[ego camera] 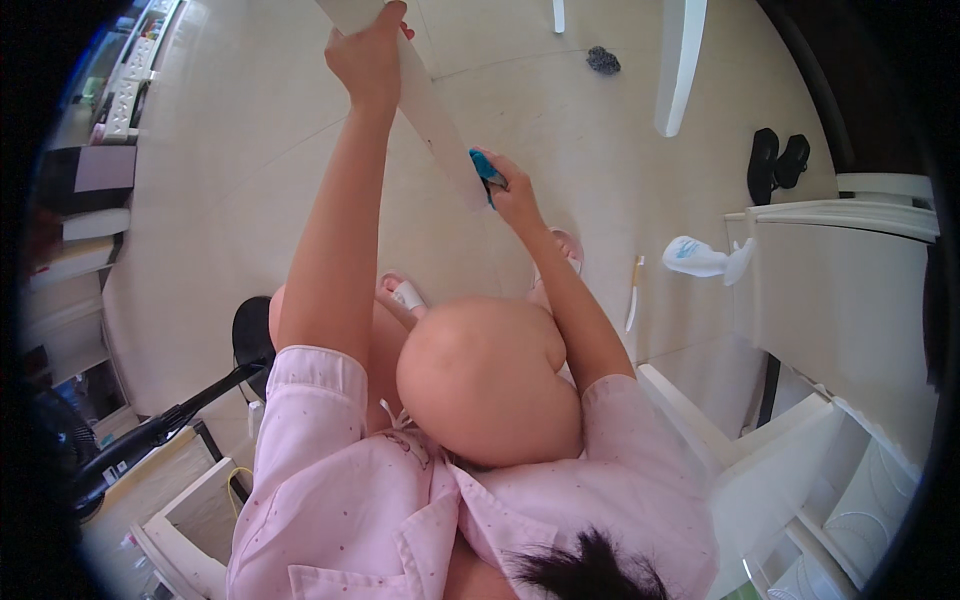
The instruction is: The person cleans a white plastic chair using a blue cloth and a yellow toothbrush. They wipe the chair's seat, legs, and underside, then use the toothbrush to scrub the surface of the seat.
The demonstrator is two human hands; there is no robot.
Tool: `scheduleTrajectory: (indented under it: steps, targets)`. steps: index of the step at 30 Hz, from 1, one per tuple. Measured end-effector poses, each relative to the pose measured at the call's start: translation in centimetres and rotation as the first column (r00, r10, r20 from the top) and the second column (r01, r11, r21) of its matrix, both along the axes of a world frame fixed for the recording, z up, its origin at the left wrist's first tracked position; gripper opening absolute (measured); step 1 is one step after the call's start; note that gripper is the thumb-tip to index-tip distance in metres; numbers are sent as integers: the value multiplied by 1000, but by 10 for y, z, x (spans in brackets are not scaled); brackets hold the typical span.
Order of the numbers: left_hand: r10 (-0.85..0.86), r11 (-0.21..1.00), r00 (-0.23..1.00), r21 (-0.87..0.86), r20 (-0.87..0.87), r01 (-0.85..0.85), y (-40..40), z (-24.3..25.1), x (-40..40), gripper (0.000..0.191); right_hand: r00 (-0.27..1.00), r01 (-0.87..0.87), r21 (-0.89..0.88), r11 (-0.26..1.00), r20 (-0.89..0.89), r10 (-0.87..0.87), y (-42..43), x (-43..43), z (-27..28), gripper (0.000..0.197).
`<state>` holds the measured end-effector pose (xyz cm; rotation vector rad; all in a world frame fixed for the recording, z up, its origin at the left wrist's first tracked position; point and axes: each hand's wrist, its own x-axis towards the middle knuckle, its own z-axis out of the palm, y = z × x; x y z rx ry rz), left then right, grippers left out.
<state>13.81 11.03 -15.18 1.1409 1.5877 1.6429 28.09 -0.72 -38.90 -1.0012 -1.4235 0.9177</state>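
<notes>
Held out at arm's length, my left hand (367, 64) grips a long, pale flat strip (435, 127) near its upper end. The strip slants down to the right, and its top runs out of the picture. A few small dark marks show along its edge. My right hand (514, 191) has its fingers closed on a blue cloth or scrubbing pad (487, 169), pressed against the strip's lower end. Part of the blue thing is hidden by the fingers. Below the strip are my bare knee (480, 375) and sandalled feet.
On the tiled floor lie a steel wool scourer (604, 60), a toothbrush (634, 294), a white spray bottle (697, 256) and black shoes (776, 165). A white leg-like piece (681, 67) stands ahead. A white cabinet (840, 292) flanks my right, a black stand (165, 424) my left.
</notes>
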Motion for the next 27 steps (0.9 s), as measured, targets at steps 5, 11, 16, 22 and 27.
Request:
scheduleTrajectory:
  steps: [5, 11, 16, 22, 27]
  targets:
    - [51, 999, 998, 8, 30, -51, 9, 8, -3, 20, 902, -132, -554, 822, 277, 331, -40, 29, -47, 43]
    - [41, 993, 998, 111, 44, -45, -5, 2, 0, 18, 863, 278, 280, 919, 347, -367, -20, 4, 65, 56]
    - [31, 993, 1000, 111, 4, -31, -11, -6, 2, 17, 718, -40, 628, 777, 559, -415, -26, -34, 85, 44]
    - [68, 996, 998, 54, 17, -68, -17, -3, 7, 18, 568, -217, 532, 819, 751, -337, -77, -13, -58, 38]
    - [91, 994, 996, 54, 11, -91, -17, -7, 8, 19, 444, -212, 156, 965, 895, -47, -102, 12, -101, 34]
